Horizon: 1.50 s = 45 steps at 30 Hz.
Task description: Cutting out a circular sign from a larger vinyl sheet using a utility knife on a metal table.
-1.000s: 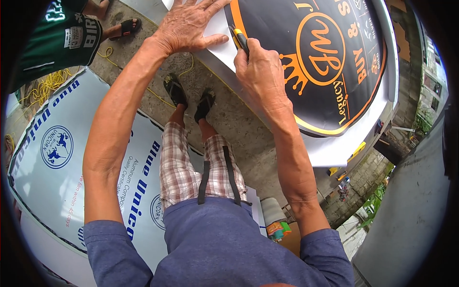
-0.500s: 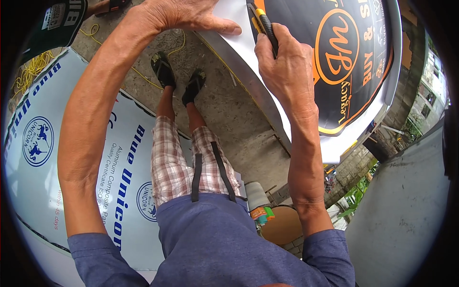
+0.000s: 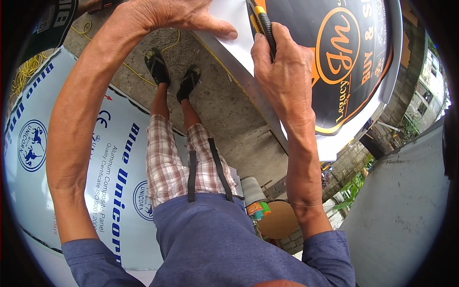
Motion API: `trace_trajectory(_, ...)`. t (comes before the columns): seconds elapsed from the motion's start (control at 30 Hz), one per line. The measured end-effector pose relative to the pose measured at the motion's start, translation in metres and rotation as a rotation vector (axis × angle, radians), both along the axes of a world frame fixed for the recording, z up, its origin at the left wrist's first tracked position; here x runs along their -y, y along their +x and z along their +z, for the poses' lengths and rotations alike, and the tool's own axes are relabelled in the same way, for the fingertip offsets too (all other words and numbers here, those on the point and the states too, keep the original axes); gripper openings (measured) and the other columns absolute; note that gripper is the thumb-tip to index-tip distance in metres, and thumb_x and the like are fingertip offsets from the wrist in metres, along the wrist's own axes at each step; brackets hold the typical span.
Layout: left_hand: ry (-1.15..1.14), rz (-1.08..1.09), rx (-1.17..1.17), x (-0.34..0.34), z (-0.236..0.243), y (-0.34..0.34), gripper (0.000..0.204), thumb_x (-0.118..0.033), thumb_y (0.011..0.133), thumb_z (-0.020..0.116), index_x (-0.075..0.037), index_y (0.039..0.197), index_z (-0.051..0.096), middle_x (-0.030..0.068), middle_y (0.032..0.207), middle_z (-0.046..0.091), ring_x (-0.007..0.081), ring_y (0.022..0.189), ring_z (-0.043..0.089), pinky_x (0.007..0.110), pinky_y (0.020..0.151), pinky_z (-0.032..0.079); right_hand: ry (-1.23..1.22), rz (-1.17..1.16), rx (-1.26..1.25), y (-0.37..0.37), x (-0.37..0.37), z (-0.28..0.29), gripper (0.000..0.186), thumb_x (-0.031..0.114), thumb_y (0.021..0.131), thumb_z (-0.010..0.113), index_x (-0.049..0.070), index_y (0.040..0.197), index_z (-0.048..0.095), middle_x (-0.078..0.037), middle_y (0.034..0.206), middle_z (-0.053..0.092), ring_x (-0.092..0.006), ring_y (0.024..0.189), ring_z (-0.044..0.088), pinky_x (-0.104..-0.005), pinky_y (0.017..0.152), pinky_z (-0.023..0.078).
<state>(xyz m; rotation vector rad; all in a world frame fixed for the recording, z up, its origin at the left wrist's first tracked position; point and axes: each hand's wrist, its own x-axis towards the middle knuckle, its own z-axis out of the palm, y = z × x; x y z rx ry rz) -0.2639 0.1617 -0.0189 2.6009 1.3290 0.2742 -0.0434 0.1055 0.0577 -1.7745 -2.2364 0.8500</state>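
My right hand is closed round a yellow and black utility knife, its tip pointing away from me along the edge of a black printed sign sheet. The sheet bears orange and white lettering and a round emblem, with a white margin around it. My left hand lies on the white margin at the top, thumb stretched out toward the knife. Its other fingers run past the picture's upper edge or are hidden.
A light blue printed panel lies on the left, beyond it a coil of yellow cord on the concrete floor. Part of another person's dark clothing shows at top left. A round brown stool top and a grey panel are at right.
The view has shifted slightly. My right hand keeps its grip on the knife and has moved only a little along the sheet's edge; my left hand stays on the white margin.
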Motion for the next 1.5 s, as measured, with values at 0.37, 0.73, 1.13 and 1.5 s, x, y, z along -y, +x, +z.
trace_trajectory(0.37,-0.008,0.006,0.022,-0.004,0.001,-0.001,0.138,-0.098,0.070,0.051,0.005,0.159,0.028,0.0292,0.167,0.021,0.0445,0.157,0.009,0.061,0.127,0.002,0.016,0.011,-0.007,-0.003,-0.002,-0.001,0.020,0.007,0.094,0.063,-0.004,0.083,0.051,-0.024,0.066,0.064,-0.0426,0.058,0.066,-0.0493,0.057,0.051)
trace_trajectory(0.73,-0.022,0.022,-0.010,-0.006,0.003,0.000,0.140,-0.098,0.068,0.052,0.004,0.159,0.027,0.0279,0.168,0.019,0.0435,0.157,0.008,0.060,0.127,0.001,0.023,0.007,-0.006,-0.002,-0.006,-0.001,0.021,0.007,0.095,0.062,-0.004,0.082,0.050,-0.024,0.067,0.065,-0.0426,0.058,0.067,-0.0484,0.056,0.051)
trace_trajectory(1.13,-0.002,0.018,-0.030,-0.013,-0.001,0.000,0.138,-0.097,0.070,0.053,0.005,0.159,0.027,0.0275,0.168,0.019,0.0432,0.158,0.007,0.060,0.127,0.001,0.045,0.022,0.003,-0.002,-0.008,0.000,0.020,0.006,0.095,0.062,-0.003,0.082,0.050,-0.024,0.063,0.062,-0.0419,0.057,0.066,-0.0477,0.054,0.050)
trace_trajectory(1.5,-0.003,-0.003,0.022,-0.020,-0.004,-0.001,0.140,-0.098,0.068,0.053,0.004,0.159,0.027,0.0275,0.168,0.019,0.0442,0.157,0.008,0.061,0.127,0.001,0.041,0.009,-0.010,-0.001,-0.011,0.000,0.019,0.005,0.094,0.063,-0.003,0.082,0.050,-0.023,0.061,0.061,-0.0412,0.055,0.065,-0.0469,0.053,0.050)
